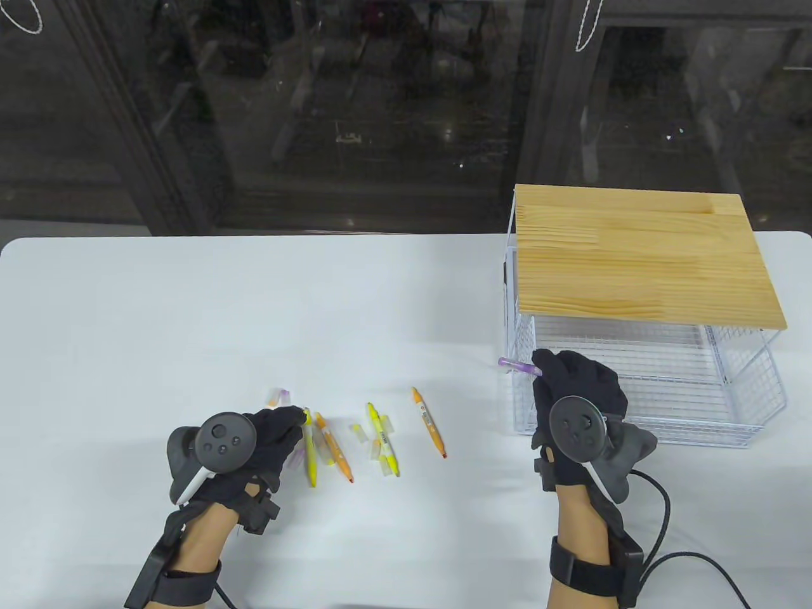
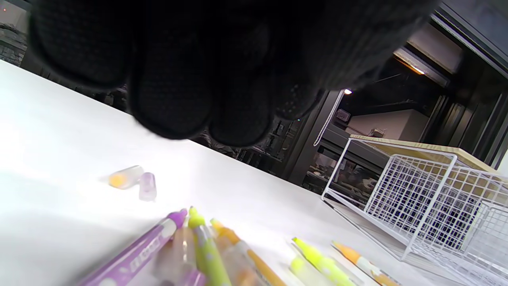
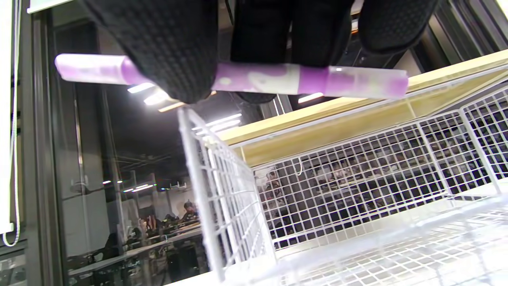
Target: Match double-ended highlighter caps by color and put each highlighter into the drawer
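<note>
Right wrist view | purple highlighter (image 3: 254,77) capped both ends | table view: tip only

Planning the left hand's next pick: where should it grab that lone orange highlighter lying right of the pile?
Pinch the orange highlighter mid-barrel from above. It lies flat, clear of the pile, with bare table on both long sides, so fingers fit across its width.

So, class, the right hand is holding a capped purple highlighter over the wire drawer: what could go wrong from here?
1. The purple highlighter lies crosswise over the drawer's side wall; released now, it could catch the rim and fall outside.
2. The left hand hovers close over the piled highlighters; a careless grab might scatter them.
3. The loose caps lie apart and may get mismatched.
</note>
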`<state>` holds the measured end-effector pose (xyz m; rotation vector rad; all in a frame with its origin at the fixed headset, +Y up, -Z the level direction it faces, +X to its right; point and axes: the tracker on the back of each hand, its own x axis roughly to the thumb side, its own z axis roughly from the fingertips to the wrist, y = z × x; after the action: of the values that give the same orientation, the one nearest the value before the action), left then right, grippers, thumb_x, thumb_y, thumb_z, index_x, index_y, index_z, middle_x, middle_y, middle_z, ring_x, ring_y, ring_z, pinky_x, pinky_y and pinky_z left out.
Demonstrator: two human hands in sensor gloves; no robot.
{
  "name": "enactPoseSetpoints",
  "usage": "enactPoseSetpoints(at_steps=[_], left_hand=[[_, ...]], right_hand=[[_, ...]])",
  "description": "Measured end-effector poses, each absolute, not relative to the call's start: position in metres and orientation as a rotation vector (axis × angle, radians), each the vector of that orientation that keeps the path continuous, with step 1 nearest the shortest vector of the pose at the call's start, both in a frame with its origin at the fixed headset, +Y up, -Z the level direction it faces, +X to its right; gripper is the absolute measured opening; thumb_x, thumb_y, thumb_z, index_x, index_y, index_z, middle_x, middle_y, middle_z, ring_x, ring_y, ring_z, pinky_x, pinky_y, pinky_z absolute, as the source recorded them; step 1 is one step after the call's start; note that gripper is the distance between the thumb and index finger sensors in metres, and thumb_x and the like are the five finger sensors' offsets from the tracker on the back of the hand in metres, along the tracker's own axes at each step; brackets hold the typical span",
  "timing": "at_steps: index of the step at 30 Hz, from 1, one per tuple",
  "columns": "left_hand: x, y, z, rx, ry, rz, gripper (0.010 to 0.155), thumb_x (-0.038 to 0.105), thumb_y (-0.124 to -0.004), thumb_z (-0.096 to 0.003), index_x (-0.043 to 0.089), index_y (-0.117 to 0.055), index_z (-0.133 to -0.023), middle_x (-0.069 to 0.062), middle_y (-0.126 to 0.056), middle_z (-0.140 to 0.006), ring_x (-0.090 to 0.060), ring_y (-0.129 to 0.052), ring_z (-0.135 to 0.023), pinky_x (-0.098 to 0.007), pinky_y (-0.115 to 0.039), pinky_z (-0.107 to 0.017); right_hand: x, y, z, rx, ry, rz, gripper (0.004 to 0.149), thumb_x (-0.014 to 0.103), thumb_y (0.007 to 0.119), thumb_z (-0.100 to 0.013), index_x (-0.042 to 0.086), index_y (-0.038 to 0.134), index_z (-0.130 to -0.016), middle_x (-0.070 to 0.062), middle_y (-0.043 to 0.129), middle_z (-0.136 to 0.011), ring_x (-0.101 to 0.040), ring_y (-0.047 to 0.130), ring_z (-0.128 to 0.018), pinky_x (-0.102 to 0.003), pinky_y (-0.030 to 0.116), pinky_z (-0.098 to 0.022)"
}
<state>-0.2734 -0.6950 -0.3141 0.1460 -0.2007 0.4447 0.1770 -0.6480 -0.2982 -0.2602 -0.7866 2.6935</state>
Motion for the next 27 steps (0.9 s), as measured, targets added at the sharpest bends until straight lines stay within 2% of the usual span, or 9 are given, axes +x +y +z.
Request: enactPoseSetpoints(at_steps=[17, 27], left_hand=[[-0.276, -0.695, -0.314, 0.123, -0.185, 0.448, 0.047, 0.044, -0.082, -0.0387, 0.029, -0.093, -0.082, -0.002, -0.106, -0.072, -0.034, -0.103, -0.056, -0.057, -0.085, -0.043], [-0.281, -0.694, -0.315, 0.130, -0.169, 0.455, 0.047, 0.044, -0.081, -0.0387, 0.029, -0.093, -0.082, -0.002, -0.106, -0.073, -0.034, -0.103, -0.057, -0.057, -0.085, -0.043]], right_hand=[[0.215, -0.670, -0.309, -0.537, -0.671, 2.669, 0.044, 0.034, 0.090, -0.041, 0.039, 0.087, -0.084, -0.002, 0.088, -0.092, -0.040, 0.076, -0.082, -0.062, 0.064, -0.060], [0.227, -0.683, -0.315, -0.609, -0.551, 2.665, 0.045, 0.033, 0.093, -0.038, 0.040, 0.092, -0.082, -0.003, 0.090, -0.091, -0.044, 0.070, -0.088, -0.063, 0.062, -0.059]])
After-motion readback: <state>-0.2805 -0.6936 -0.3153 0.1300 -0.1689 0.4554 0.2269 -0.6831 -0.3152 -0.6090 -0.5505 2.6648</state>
